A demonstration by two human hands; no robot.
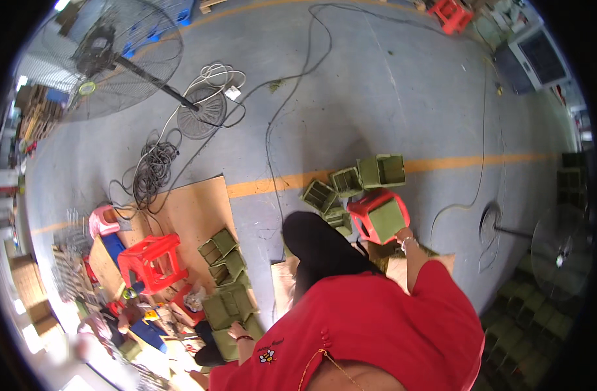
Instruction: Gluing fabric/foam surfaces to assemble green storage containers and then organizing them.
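Observation:
My right hand (404, 235) is at the near right edge of a flat green square piece (386, 221), its fingers closed on the rim. That piece lies on a red plastic stool (360, 207) in front of me. Low on the left, my left hand (236, 331) reaches to a group of green open boxes (223, 306) and its fingers look closed at the edge of one box; they show small. More green boxes (381, 171) stand on the floor just beyond the stool, several of them with open tops.
A second red stool (154, 264) stands on a cardboard sheet (187, 205) at left, near another person's hand (123, 324). A standing fan (196, 112) and coiled cables (156, 166) lie farther off. Stacked green boxes (526, 313) and another fan (562, 254) are at right.

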